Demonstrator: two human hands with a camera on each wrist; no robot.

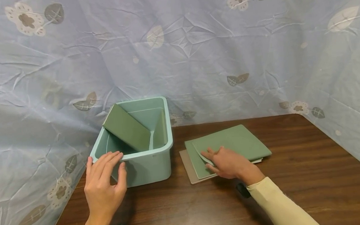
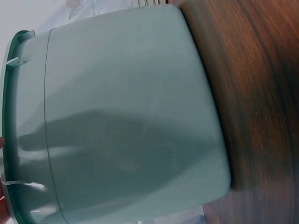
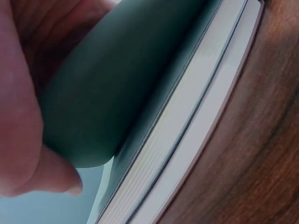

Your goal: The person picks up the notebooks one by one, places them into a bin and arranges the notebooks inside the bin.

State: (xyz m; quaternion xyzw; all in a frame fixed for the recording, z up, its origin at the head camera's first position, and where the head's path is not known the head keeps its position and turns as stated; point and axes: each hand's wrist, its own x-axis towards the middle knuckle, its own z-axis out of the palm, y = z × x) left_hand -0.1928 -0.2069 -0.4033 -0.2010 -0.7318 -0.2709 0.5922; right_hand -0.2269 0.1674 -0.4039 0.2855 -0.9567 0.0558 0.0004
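Observation:
My left hand (image 1: 103, 186) is at the near rim of a light green plastic bin (image 1: 149, 166), fingers bent over the edge; the left wrist view shows the outer wall (image 2: 126, 107) of that bin, with only bits of fingers at the left border. To the right of the bin lies a small stack of notebooks. My right hand (image 1: 230, 162) pinches the near-left part of the top green notebook (image 1: 235, 140), which bends up off the green one beneath it. In the right wrist view the thumb (image 3: 51, 172) sits against this bent green sheet (image 3: 121, 79).
Inside the bin a darker green book (image 1: 127, 128) leans over the left rim, and another (image 1: 160, 130) stands along the right wall. A beige notebook (image 1: 188, 167) pokes out under the stack. Patterned fabric (image 1: 189, 58) hangs behind the brown wooden table (image 1: 306, 174).

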